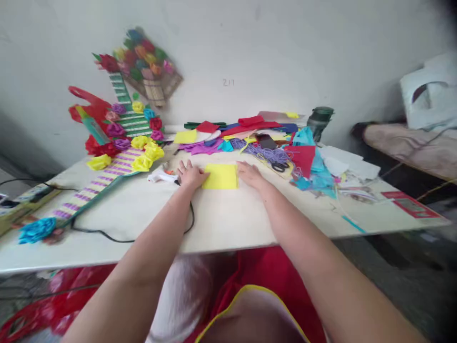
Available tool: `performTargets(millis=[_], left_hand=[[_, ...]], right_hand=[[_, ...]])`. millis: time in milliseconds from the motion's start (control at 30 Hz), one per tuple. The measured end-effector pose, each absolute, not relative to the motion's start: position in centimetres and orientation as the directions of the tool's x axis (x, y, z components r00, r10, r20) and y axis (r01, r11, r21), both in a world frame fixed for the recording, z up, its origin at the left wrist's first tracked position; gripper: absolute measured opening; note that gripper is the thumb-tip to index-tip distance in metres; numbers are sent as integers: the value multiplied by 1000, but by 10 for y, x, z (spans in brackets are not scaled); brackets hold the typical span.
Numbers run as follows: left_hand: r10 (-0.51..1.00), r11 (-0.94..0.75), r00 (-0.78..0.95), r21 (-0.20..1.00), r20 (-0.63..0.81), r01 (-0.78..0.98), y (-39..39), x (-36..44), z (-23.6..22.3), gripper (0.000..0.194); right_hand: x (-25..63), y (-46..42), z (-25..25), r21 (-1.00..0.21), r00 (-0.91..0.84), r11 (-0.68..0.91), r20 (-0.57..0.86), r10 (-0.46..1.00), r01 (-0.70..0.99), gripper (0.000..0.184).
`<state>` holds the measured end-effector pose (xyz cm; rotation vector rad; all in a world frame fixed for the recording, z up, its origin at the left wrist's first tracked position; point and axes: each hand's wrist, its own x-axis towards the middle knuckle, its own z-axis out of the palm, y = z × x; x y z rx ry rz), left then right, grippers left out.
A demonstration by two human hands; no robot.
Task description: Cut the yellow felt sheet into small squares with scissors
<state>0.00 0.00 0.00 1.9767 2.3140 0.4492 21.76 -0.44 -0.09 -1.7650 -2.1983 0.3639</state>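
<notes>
A yellow sheet (220, 176) lies flat on the white table (228, 224) in front of me. My left hand (191, 173) rests flat on the sheet's left edge with its fingers spread. My right hand (251, 174) lies flat on its right edge, fingers stretched out. Neither hand grips anything. A white glue gun (162, 176) lies just left of my left hand, its black cord (107, 234) trailing towards the table's front edge.
A pile of coloured felt scraps (235, 131), purple string (266, 153) and black scissors (278, 166) lies behind the sheet. Striped boards with paper flowers (121, 147) fill the left side. A dark jar (319, 121) stands at the back right.
</notes>
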Motion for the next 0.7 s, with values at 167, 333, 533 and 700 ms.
performTargets(millis=[167, 333, 533, 700], left_hand=[[975, 127, -170, 275, 142, 953, 2, -1, -2, 41], [975, 94, -151, 315, 161, 944, 5, -3, -5, 40], [979, 91, -147, 341, 144, 936, 5, -3, -3, 36], [980, 81, -141, 363, 143, 928, 2, -1, -2, 37]], right_hand=[[217, -3, -2, -376, -224, 244, 97, 970, 894, 49], [220, 4, 4, -426, -128, 174, 134, 983, 888, 48], [213, 30, 13, -325, -172, 208, 137, 976, 923, 53], [195, 44, 29, -261, -291, 282, 8, 957, 923, 54]])
